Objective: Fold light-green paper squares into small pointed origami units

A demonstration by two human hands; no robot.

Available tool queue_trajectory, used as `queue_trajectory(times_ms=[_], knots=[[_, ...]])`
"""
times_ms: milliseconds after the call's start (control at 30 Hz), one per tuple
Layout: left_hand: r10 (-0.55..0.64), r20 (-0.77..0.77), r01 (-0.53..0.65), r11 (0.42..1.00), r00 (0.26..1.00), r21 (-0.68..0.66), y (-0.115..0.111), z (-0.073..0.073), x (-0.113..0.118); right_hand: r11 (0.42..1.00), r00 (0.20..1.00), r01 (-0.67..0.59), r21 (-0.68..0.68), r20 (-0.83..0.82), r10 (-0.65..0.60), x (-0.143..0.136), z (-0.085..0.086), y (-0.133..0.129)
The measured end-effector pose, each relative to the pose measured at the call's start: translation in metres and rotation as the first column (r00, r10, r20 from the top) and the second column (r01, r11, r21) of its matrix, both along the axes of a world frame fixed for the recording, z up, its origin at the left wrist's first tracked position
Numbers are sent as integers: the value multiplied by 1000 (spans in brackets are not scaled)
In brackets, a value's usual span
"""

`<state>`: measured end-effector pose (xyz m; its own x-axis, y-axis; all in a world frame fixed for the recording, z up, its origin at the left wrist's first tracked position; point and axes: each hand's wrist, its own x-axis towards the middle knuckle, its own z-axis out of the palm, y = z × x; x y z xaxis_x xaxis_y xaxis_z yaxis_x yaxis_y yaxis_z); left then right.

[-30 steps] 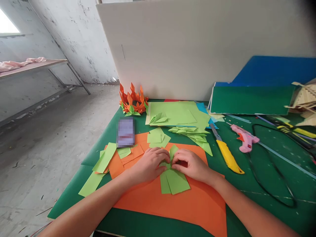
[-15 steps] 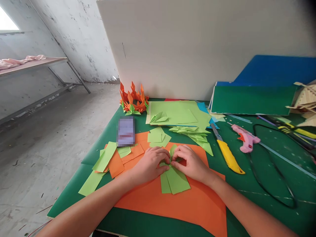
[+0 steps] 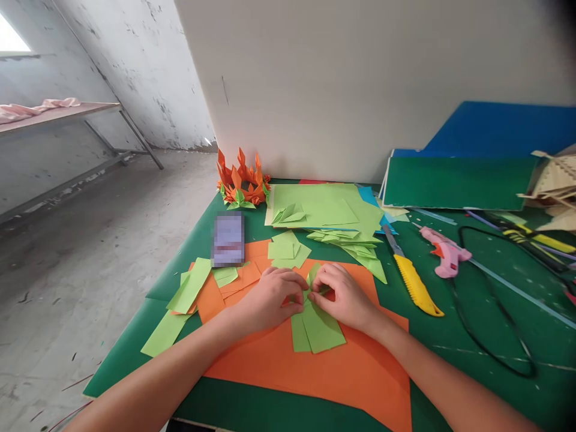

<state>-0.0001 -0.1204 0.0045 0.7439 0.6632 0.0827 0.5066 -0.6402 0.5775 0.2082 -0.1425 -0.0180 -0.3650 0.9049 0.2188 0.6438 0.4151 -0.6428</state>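
Observation:
My right hand (image 3: 344, 294) pinches a small green paper piece (image 3: 314, 275) between thumb and fingers. Right beside it, my left hand (image 3: 278, 297) has its fingers curled, with thumb and fingertips near the same piece; whether it grips the paper is hard to make out. Below the hands, green paper rectangles (image 3: 320, 329) overlap on a large orange sheet (image 3: 279, 369). More green slips (image 3: 191, 287) and orange slips (image 3: 243, 281) lie to the left. Green squares (image 3: 284, 250) are just beyond my left hand.
An orange folded-paper crown (image 3: 243, 180) stands at the back left, near a blurred purple object (image 3: 228, 239). Green sheets (image 3: 315, 201) lie behind. To the right are a yellow knife (image 3: 416, 285), a pink glue gun (image 3: 450, 255) and its black cable (image 3: 472, 333).
My left hand's thumb and fingertips have drawn back slightly to the left from the small green piece. My right hand stays pinched at it. The view has shifted slightly.

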Motion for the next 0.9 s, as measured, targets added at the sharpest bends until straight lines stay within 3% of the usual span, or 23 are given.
queue_trajectory(times_ms=[400,700,900], knots=[[-234,-67,240,963,970,119,-1,13,-10,999,999,31,17,30,-31,-2,-3,0],[-272,-120,292,934,955,206,-4,21,-10,999,999,29,34,38,-30,-2,-5,0],[-262,-131,283,941,956,185,-4,21,-11,999,998,43,12,53,-44,-3,-1,0]])
